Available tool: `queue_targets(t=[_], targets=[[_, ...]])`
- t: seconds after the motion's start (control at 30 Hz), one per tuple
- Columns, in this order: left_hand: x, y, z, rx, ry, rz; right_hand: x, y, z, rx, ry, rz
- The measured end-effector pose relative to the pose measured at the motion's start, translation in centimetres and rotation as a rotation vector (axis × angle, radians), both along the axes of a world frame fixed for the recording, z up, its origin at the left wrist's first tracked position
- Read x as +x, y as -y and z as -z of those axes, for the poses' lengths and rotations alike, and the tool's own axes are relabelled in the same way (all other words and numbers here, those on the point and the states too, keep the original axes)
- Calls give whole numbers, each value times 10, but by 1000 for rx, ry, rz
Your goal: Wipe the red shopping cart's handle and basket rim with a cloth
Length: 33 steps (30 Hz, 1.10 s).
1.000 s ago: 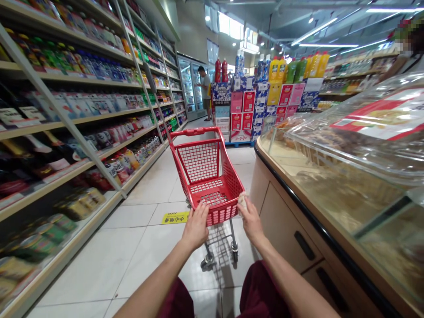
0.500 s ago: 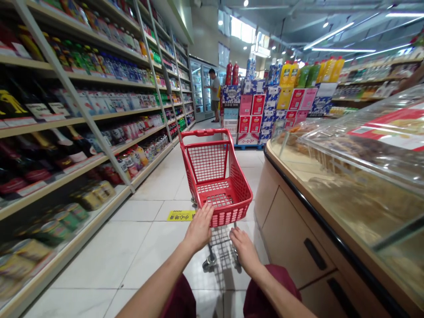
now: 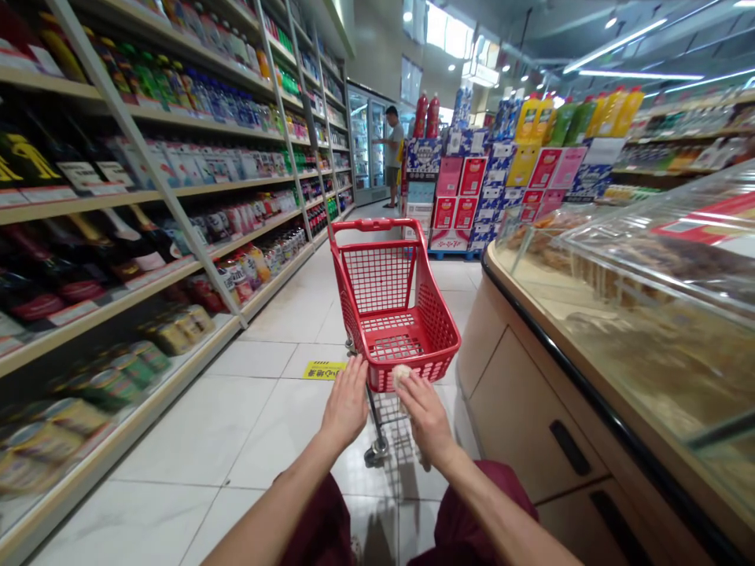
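Observation:
A red shopping cart [image 3: 437, 334] with a bare plastic basket stands in front of me on a wire lower frame with casters. My left hand [image 3: 345, 401] is beside the basket's near left corner, its fingers stretched out and nothing seen in them. Just in front of the basket's near wall is my right hand [image 3: 425, 413], fingers bent together. At its fingertips shows a small pale, crumpled-looking thing [image 3: 402, 373], too small to name; most of it is hidden by the fingers.
Shelves of bottles and cans [image 3: 194, 196] line the left side. At right stands a curved counter [image 3: 492, 346] with clear covers. Stacked drink cartons [image 3: 451, 212] rise ahead, and a person [image 3: 392, 153] stands by glass-door fridges [image 3: 369, 149]. A yellow sticker [image 3: 323, 369] marks the tiled floor.
My right hand has risen to the basket's near wall, with the pale thing now showing at its fingers. My left hand has moved slightly left, off the basket corner. The view has shifted slightly.

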<state>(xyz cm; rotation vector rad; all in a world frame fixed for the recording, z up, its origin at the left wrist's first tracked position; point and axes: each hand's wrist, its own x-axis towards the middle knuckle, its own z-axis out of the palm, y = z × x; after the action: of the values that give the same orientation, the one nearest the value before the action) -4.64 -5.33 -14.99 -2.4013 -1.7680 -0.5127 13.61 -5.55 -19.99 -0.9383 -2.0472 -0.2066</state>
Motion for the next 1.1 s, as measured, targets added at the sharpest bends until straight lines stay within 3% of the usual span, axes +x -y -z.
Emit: queue_targets(t=[0.23,0.33,0.43,0.6,0.77,0.97,1.1], targets=[[26,-9,-20,6,-30,49,29,1,-1,-113,105,71],[33,-15,-25,-18,-60,47,36,1,-12,-23,5,131],[38,-18,-25,-92,-102,38,39,-4,-15,32,-46,194],[38,-17,-23,-157,-176,45,48,-2,12,-93,77,173],[38,-15,-23,-132,-171,16,61,-7,-6,37,-36,282],[35,-14,-22,-153,-191,24,69,-9,8,-119,70,289],[32,-11,-21,-136,-205,17,76,-12,-4,-1,-105,334]])
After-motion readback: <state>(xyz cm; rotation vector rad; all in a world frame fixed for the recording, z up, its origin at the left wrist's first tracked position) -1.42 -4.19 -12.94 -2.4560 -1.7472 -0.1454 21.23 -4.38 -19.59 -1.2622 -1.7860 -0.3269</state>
